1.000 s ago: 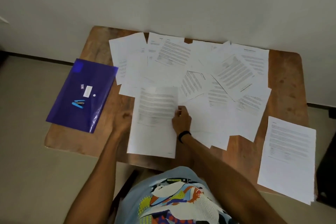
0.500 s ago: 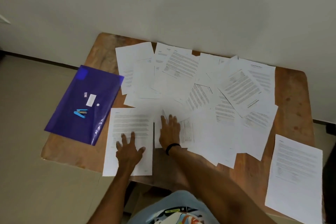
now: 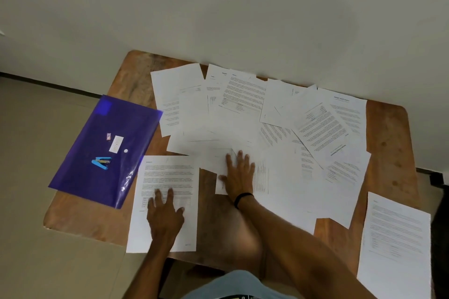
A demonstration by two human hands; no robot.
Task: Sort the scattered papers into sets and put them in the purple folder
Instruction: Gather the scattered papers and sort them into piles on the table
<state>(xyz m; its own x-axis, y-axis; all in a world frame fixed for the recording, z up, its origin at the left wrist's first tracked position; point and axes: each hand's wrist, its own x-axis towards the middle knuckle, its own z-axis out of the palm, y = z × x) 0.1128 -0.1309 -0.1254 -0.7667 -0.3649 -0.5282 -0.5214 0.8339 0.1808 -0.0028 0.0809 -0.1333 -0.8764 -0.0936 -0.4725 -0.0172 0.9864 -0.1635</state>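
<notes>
Several printed white papers (image 3: 245,102) lie fanned and overlapping across the wooden table (image 3: 386,128). One sheet (image 3: 167,177) lies apart at the near left, and my left hand (image 3: 165,213) rests flat on its lower half with fingers spread. My right hand (image 3: 239,175) presses flat on a sheet (image 3: 261,175) at the pile's near edge. The purple folder (image 3: 97,128) lies at the table's left edge, partly overhanging it, closed.
A small blue stapler (image 3: 101,163) and a white label (image 3: 116,143) sit on the folder. Another printed sheet (image 3: 396,245) lies alone at the near right, hanging over the table edge. A wall runs just behind the table. Floor lies to the left.
A second ago both hands held one sheet up. It was laid flat at the near left under my left hand, and my right hand moved onto the pile's near edge.
</notes>
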